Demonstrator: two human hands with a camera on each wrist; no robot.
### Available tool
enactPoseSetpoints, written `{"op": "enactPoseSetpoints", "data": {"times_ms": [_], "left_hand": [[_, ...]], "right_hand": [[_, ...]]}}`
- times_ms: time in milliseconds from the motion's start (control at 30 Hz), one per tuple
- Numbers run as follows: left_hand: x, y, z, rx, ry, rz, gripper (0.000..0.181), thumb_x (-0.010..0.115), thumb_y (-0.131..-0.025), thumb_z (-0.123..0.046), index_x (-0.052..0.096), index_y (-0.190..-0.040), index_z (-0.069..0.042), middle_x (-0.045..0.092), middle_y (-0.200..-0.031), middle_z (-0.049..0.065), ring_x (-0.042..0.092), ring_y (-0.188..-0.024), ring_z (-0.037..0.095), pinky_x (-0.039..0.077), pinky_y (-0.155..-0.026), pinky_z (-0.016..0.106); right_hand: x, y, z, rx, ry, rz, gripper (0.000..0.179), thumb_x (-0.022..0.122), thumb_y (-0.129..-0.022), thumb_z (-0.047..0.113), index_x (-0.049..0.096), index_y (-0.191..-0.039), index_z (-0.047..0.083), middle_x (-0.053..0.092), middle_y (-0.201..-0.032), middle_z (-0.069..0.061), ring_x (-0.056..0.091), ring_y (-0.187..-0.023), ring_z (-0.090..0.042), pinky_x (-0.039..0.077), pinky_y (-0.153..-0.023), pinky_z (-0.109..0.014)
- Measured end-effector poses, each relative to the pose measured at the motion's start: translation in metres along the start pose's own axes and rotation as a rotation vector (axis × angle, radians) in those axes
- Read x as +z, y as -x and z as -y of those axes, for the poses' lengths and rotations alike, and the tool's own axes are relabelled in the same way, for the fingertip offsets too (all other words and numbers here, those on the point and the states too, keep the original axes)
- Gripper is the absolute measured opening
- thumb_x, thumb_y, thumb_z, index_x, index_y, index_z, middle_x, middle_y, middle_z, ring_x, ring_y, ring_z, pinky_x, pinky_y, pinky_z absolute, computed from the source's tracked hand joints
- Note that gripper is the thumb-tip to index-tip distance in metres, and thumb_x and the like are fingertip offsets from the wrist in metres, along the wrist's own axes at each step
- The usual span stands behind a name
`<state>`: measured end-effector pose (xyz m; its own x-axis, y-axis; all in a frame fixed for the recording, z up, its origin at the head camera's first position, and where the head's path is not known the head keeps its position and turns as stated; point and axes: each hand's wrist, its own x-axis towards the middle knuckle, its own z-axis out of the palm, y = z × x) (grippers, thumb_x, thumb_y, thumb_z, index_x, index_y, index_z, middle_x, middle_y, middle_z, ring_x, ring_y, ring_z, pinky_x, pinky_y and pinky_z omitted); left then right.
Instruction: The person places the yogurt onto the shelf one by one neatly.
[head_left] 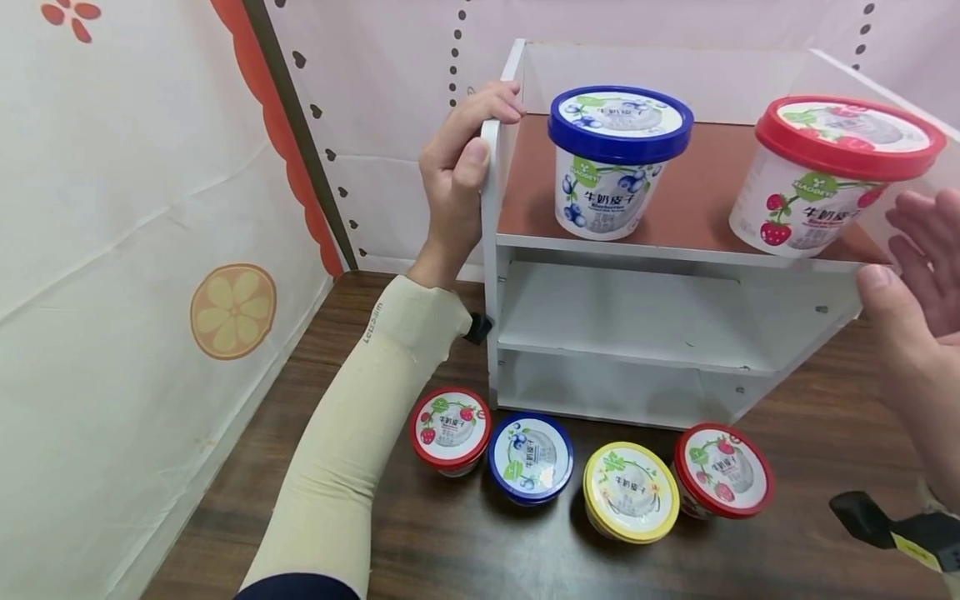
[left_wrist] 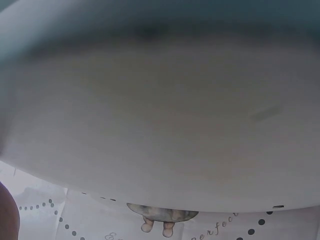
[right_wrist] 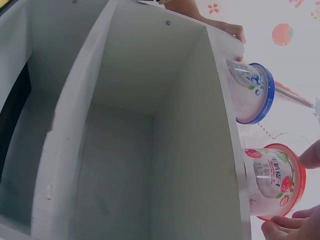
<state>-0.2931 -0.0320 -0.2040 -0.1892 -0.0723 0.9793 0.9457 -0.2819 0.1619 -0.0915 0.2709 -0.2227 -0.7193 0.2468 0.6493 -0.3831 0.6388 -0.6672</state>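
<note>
My left hand grips the top of the left side panel of a white shelf unit, fingers over its edge and thumb on the front. On the reddish-brown top shelf stand a blue-lidded blueberry tub and, to its right, a red-lidded strawberry tub. My right hand is beside the strawberry tub with fingers and thumb spread. In the right wrist view, its thumb and fingertips lie close about the red lid. The left wrist view is mostly filled by a pale panel.
Below are two white compartments, divided by a middle shelf. In front of the unit, on the dark wooden table, stand a red-lidded tub, a blue-lidded one, a yellow-lidded one and another red-lidded one.
</note>
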Motion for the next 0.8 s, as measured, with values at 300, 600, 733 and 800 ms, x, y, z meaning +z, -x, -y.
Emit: {"op": "enactPoseSetpoints", "data": {"times_ms": [300,600,733,800], "left_hand": [[0.0,0.0,0.002,0.006,0.003,-0.012,0.041,0.042,-0.084,-0.024,0.057,-0.089,0.015,0.065,-0.098,0.005,0.056,-0.109,0.03,0.038,-0.104,0.05],[-0.001,0.001,0.001,-0.007,-0.021,-0.014,0.044,0.043,-0.084,-0.028,0.057,-0.089,0.014,0.065,-0.098,0.01,0.056,-0.109,0.029,0.04,-0.102,0.048],[0.0,0.0,0.0,-0.002,-0.033,-0.011,0.045,0.043,-0.085,-0.028,0.056,-0.089,0.014,0.065,-0.097,0.013,0.056,-0.109,0.029,0.041,-0.102,0.048],[0.0,0.0,0.0,-0.003,-0.033,-0.009,0.045,0.043,-0.084,-0.028,0.056,-0.089,0.014,0.065,-0.097,0.013,0.056,-0.109,0.028,0.041,-0.102,0.047]], "right_hand": [[-0.005,0.01,-0.016,-0.057,-0.03,-0.037,0.052,0.054,-0.094,0.001,0.043,-0.144,0.009,0.047,-0.141,-0.005,0.042,-0.132,-0.022,0.027,-0.112,-0.03],[-0.004,0.028,-0.04,-0.126,-0.167,-0.042,0.037,0.051,-0.093,-0.002,0.054,-0.13,-0.004,0.059,-0.122,-0.008,0.053,-0.114,-0.022,0.036,-0.107,-0.027],[-0.001,0.038,-0.058,-0.17,-0.437,0.033,0.033,0.049,-0.09,-0.01,0.054,-0.122,-0.014,0.061,-0.114,-0.015,0.057,-0.107,-0.024,0.041,-0.099,-0.022],[-0.001,0.043,-0.066,-0.162,-0.505,0.089,0.03,0.048,-0.089,-0.013,0.054,-0.119,-0.016,0.061,-0.113,-0.015,0.057,-0.105,-0.023,0.043,-0.095,-0.02]]}}
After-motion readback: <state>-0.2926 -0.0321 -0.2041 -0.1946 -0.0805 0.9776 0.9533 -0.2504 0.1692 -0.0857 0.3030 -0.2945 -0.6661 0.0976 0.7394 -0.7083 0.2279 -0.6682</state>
